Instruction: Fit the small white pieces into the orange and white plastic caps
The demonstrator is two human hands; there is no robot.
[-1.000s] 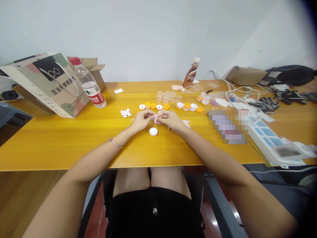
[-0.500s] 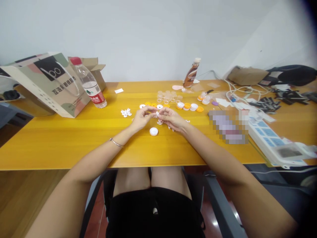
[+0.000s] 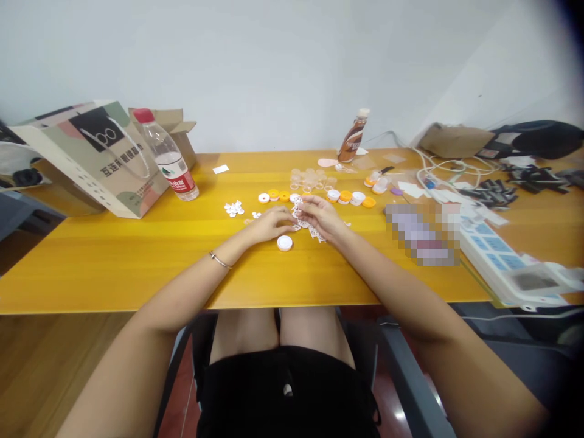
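My right hand (image 3: pixel 322 219) pinches a small white openwork plastic piece (image 3: pixel 297 205) between thumb and fingertips, above a pile of similar white pieces (image 3: pixel 314 233). To its left, my left hand (image 3: pixel 272 225) rests low over the table with fingers apart, their tips at the edge of that pile; nothing shows in them. A round white cap (image 3: pixel 285 243) lies just in front of my left hand. Beyond both hands runs a row of white and orange round caps (image 3: pixel 345 197), partly hidden by my right hand. Small white parts (image 3: pixel 234 208) are heaped to the left.
Clear plastic cups (image 3: pixel 310 177) stand behind the caps. A water bottle (image 3: pixel 176 167) and paper bag (image 3: pixel 114 164) are at left, a brown drink bottle (image 3: pixel 353 139) at the back. Right of my hands lie a blurred-out object (image 3: pixel 420 234), a power strip (image 3: pixel 495 249), cables and black pieces (image 3: pixel 490 193).
My hands were together at a small white part; now they are apart. The left has dropped down to the pile, while the right holds up a white openwork piece.
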